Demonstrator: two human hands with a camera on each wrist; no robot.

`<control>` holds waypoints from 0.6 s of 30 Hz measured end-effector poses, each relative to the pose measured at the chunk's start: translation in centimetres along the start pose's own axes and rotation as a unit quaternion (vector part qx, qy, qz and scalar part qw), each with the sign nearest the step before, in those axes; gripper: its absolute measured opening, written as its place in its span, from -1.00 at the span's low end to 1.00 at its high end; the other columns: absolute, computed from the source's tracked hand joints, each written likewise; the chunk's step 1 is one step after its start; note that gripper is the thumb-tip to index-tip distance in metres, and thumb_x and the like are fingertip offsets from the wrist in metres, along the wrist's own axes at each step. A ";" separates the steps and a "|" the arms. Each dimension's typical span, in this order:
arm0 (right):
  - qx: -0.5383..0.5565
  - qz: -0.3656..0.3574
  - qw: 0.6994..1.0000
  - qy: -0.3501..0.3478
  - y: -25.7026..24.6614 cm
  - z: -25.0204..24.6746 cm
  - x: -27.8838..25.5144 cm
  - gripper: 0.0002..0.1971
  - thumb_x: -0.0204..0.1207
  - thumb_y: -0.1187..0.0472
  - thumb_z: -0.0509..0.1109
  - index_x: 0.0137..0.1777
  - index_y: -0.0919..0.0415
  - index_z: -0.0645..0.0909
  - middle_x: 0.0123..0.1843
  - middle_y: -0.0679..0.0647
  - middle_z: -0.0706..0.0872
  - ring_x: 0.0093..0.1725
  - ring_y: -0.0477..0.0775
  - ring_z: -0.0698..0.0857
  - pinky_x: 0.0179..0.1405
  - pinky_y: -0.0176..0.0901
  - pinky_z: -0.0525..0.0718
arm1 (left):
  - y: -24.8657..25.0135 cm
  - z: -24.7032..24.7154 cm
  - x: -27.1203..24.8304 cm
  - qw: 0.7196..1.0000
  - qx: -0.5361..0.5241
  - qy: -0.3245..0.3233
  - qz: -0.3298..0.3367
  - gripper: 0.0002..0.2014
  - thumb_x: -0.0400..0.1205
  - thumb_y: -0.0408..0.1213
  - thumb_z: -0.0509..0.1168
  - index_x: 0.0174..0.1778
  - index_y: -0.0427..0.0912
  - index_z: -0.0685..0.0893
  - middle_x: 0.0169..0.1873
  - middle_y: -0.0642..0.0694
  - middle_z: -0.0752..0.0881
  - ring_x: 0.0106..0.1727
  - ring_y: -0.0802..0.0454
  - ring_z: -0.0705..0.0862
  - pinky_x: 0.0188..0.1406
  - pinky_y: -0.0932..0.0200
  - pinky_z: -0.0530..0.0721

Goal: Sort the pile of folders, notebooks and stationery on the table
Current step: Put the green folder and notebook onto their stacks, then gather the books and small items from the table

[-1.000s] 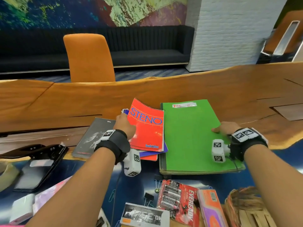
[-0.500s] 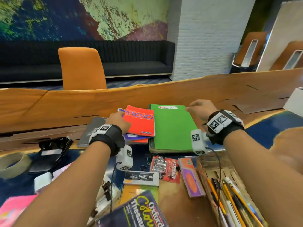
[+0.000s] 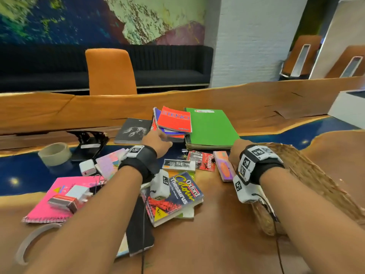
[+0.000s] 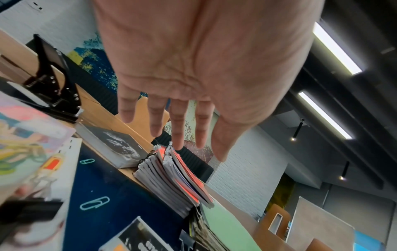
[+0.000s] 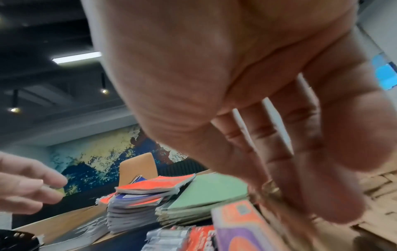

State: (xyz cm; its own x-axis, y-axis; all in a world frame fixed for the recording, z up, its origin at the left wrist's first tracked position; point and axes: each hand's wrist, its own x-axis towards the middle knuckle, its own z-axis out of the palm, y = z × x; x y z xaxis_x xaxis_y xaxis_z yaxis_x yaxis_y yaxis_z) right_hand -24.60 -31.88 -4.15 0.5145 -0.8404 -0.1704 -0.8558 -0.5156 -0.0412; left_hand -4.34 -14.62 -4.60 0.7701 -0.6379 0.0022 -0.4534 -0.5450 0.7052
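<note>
A: Status? Notebooks stacked?
B: Red spiral steno notebook (image 3: 174, 119) tops the stack at the worktop's far edge, beside the green folder (image 3: 211, 126). Left hand (image 3: 156, 140) spread, empty; right hand (image 5: 247, 101) spread near the purple-orange box (image 3: 224, 168).
A: Next: loose stationery, probably.

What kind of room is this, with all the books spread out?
Probably an office lounge or co-working space, not a home. A long live-edge wooden table faces a dark upholstered bench beneath a large painted mural, with an orange chair and strip ceiling lights.
</note>
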 end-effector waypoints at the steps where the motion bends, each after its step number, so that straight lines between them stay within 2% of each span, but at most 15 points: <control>1: 0.002 -0.007 1.000 0.000 -0.5 0.0 -0.4 -0.81 0.47 0.15 0.40 -0.32 0.21 0.57 -0.38 0.10 0.65 -0.45 0.10 0.58 -0.33 -0.14 0.64 | 0.0 0.0 -0.6 1.000 -0.001 -0.003 0.006 -0.67 0.62 -0.14 0.41 0.28 -0.15 0.65 0.22 -0.14 0.68 0.25 -0.14 0.65 0.24 0.06 0.60; 3: 0.010 -0.021 1.000 -0.011 -1.3 0.2 -0.7 -0.74 0.49 0.15 0.39 -0.40 0.19 0.51 -0.40 0.10 0.66 -0.45 0.10 0.59 -0.36 -0.19 0.60 | -0.1 0.0 -1.3 1.000 0.001 -0.012 0.014 -0.65 0.64 -0.13 0.40 0.31 -0.16 0.66 0.26 -0.12 0.68 0.26 -0.11 0.65 0.22 0.10 0.59; 5: 0.012 -0.031 0.999 -0.024 -2.3 0.1 -0.9 -0.70 0.52 0.12 0.38 -0.41 0.18 0.49 -0.44 0.08 0.58 -0.48 0.07 0.53 -0.44 -0.29 0.48 | -0.4 -0.1 -1.4 1.000 -0.006 -0.021 0.013 -0.65 0.64 -0.13 0.40 0.32 -0.16 0.65 0.27 -0.13 0.67 0.25 -0.10 0.65 0.24 0.09 0.60; 6: 0.006 -0.038 0.999 -0.031 -2.9 0.0 -0.8 -0.72 0.53 0.12 0.37 -0.39 0.19 0.51 -0.41 0.09 0.61 -0.48 0.06 0.52 -0.46 -0.30 0.46 | -0.4 -0.3 -1.3 1.000 -0.008 -0.025 0.012 -0.65 0.64 -0.12 0.41 0.31 -0.15 0.65 0.27 -0.14 0.67 0.24 -0.10 0.65 0.24 0.08 0.61; 8: -0.006 -0.050 0.998 -0.037 -3.9 -0.1 -0.3 -0.82 0.53 0.15 0.37 -0.26 0.22 0.60 -0.24 0.14 0.74 -0.44 0.06 0.55 -0.42 -0.26 0.52 | -0.8 -0.4 -0.7 0.999 -0.018 -0.038 0.008 -0.65 0.64 -0.13 0.41 0.31 -0.15 0.64 0.25 -0.14 0.68 0.22 -0.09 0.66 0.22 0.08 0.62; 9: -0.008 -0.055 0.998 -0.033 -4.2 -0.1 -0.1 -0.83 0.53 0.16 0.36 -0.23 0.22 0.60 -0.22 0.14 0.74 -0.42 0.07 0.56 -0.37 -0.23 0.55 | -1.0 -0.4 -0.3 0.999 -0.026 -0.046 0.007 -0.65 0.64 -0.14 0.41 0.32 -0.15 0.64 0.23 -0.13 0.68 0.21 -0.09 0.66 0.21 0.08 0.63; 12: -0.017 -0.062 0.998 -0.013 -5.5 -0.8 0.3 -0.78 0.55 0.11 0.36 -0.26 0.22 0.54 -0.32 0.08 0.64 -0.32 0.12 0.63 -0.27 -0.17 0.59 | -1.3 -0.6 0.9 0.997 -0.052 -0.065 0.005 -0.67 0.65 -0.15 0.40 0.30 -0.14 0.64 0.15 -0.09 0.66 0.14 -0.05 0.64 0.17 0.06 0.66; 14: -0.010 -0.081 0.997 0.005 -6.5 -2.2 0.0 -0.80 0.54 0.04 0.38 -0.16 0.18 0.55 -0.22 0.07 0.68 -0.22 0.14 0.68 -0.24 -0.15 0.60 | -1.2 -1.2 1.1 0.995 -0.073 -0.071 -0.003 -0.70 0.65 -0.18 0.40 0.28 -0.17 0.66 0.10 -0.09 0.66 0.07 -0.02 0.64 0.03 0.15 0.64; 16: 0.032 -0.111 0.993 0.012 -7.7 -3.5 -0.4 -0.73 0.53 -0.04 0.40 0.02 0.16 0.61 -0.03 0.08 0.74 -0.08 0.17 0.71 -0.16 -0.13 0.63 | -0.9 -2.1 1.1 0.993 -0.096 -0.070 -0.004 -0.73 0.65 -0.20 0.41 0.24 -0.18 0.68 0.10 -0.11 0.70 0.00 0.03 0.65 -0.21 0.25 0.62; 18: 0.101 -0.136 0.985 0.013 -9.1 -4.0 -0.9 -0.66 0.53 -0.08 0.42 0.13 0.16 0.63 0.03 0.09 0.72 0.02 0.20 0.72 -0.06 -0.08 0.66 | -0.6 -2.9 0.9 0.991 -0.112 -0.067 0.004 -0.75 0.64 -0.18 0.41 0.22 -0.14 0.68 0.12 -0.10 0.72 -0.01 0.08 0.67 -0.29 0.33 0.59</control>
State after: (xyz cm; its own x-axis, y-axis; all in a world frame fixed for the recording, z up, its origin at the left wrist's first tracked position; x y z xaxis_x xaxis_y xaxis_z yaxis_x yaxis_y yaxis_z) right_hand -17.08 -27.10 0.33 0.7253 -0.6810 -0.1011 -0.6779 -0.6807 -0.2778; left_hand -2.11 -13.26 -2.91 0.6936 -0.7163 -0.0763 -0.3366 -0.4159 0.8448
